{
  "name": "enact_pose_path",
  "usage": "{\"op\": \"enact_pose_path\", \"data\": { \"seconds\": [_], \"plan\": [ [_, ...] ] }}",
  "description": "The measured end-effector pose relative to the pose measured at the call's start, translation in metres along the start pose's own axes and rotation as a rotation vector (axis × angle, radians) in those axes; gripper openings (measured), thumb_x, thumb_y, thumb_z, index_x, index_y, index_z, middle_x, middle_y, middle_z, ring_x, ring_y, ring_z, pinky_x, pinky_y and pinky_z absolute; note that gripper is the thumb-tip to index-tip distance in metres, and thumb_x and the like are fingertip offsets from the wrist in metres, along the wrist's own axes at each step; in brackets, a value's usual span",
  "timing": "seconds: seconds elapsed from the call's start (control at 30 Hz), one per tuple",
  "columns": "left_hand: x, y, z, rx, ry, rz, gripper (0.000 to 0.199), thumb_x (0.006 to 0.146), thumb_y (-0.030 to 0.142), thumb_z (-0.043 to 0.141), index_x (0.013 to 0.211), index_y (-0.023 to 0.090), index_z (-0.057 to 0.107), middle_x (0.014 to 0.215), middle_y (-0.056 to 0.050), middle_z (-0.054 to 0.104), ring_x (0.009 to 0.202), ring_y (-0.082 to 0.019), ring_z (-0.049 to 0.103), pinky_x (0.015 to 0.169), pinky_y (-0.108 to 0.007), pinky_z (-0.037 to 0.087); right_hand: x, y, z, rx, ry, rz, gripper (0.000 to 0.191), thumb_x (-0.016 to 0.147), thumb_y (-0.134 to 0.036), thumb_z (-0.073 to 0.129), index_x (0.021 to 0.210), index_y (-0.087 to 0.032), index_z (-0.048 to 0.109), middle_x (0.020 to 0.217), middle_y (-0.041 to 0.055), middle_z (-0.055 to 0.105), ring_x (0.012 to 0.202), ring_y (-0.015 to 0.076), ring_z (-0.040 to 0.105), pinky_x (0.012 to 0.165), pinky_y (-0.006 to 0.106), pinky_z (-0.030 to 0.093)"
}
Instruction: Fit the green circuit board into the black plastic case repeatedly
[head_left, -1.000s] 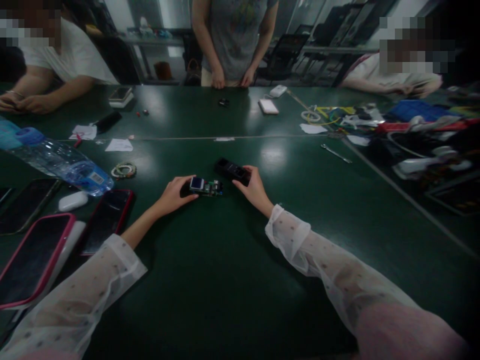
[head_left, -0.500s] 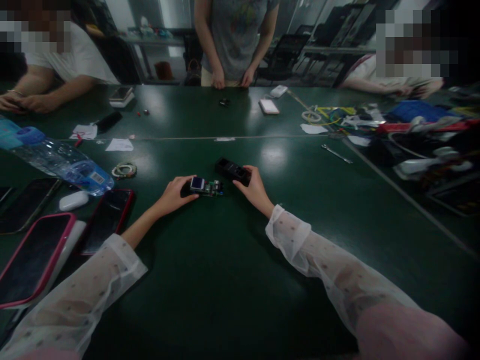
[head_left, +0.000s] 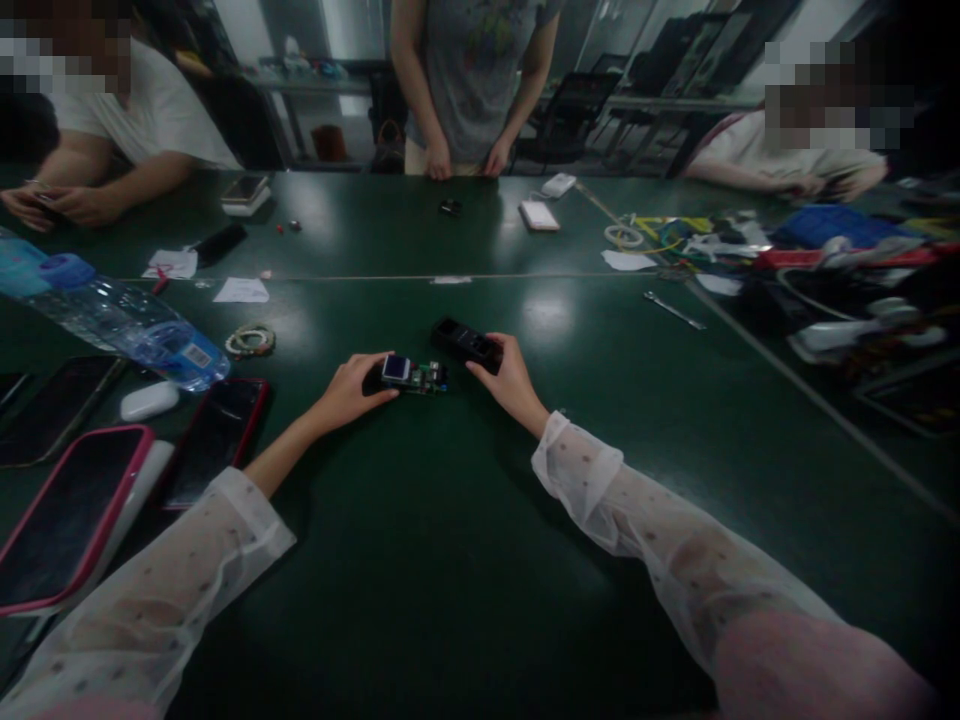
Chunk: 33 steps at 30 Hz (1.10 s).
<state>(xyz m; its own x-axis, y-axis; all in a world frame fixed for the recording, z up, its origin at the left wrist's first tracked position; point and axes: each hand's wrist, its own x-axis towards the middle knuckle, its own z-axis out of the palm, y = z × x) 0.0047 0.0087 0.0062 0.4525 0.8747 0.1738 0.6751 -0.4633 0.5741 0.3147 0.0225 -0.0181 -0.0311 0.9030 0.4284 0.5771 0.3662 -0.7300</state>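
Observation:
My left hand (head_left: pixel 358 388) grips a small circuit board (head_left: pixel 421 376) by its left end, thumb on the near edge and fingers on the far one. A little square screen (head_left: pixel 396 369) sits on the board, with green and metal parts to its right. In my right hand (head_left: pixel 510 367) is the right end of a black oblong plastic case (head_left: pixel 466 342), pinched between thumb and fingers. The case lies slantwise, just beyond and to the right of the board, with a narrow gap between them. Both are at or just above the green table (head_left: pixel 420 560); I cannot tell which.
Left of my left arm are a water bottle (head_left: pixel 131 320), a bracelet (head_left: pixel 250 341), a white earbud case (head_left: pixel 149 401) and several phones (head_left: pixel 71 520). To the right lie a wrench (head_left: pixel 675 310) and a heap of cables (head_left: pixel 660 235). Other people are across the table.
Both hands keep their grips on the board and the case. Only a very slight shift of the whole view shows.

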Motion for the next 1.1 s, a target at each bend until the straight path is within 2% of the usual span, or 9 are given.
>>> {"op": "enact_pose_path", "data": {
  "seconds": [0.33,0.6,1.1],
  "plan": [
    [0.0017,-0.0004,0.0012,0.014,0.017,0.032,0.061,0.084,0.046,0.064,0.138,0.028,0.041,0.132,-0.007,0.053,0.122,-0.028,0.048,0.099,-0.046,0.040,0.0010,0.0043,0.0030,-0.050,0.021,-0.014,0.050,0.077,-0.030,0.069,0.121,-0.020,0.047,0.116,0.0131,0.055,0.111,0.0301,0.056,0.095,0.052,0.048],
    [0.0003,0.0023,-0.0008,0.006,-0.004,0.006,0.062,0.085,0.046,0.063,0.139,0.028,0.040,0.133,-0.007,0.052,0.122,-0.029,0.047,0.099,-0.047,0.039,0.0005,0.0023,0.0011,-0.055,0.008,-0.011,0.049,0.078,-0.031,0.068,0.121,-0.018,0.047,0.116,0.0136,0.055,0.110,0.0297,0.057,0.095,0.050,0.048],
    [0.0011,0.0002,0.0001,0.009,0.005,0.022,0.062,0.085,0.047,0.063,0.139,0.028,0.040,0.132,-0.007,0.053,0.121,-0.029,0.048,0.099,-0.047,0.040,-0.0008,-0.0040,-0.0009,-0.048,0.012,0.005,0.050,0.077,-0.027,0.069,0.121,-0.020,0.047,0.116,0.0121,0.055,0.109,0.0298,0.057,0.094,0.053,0.049]
  ]
}}
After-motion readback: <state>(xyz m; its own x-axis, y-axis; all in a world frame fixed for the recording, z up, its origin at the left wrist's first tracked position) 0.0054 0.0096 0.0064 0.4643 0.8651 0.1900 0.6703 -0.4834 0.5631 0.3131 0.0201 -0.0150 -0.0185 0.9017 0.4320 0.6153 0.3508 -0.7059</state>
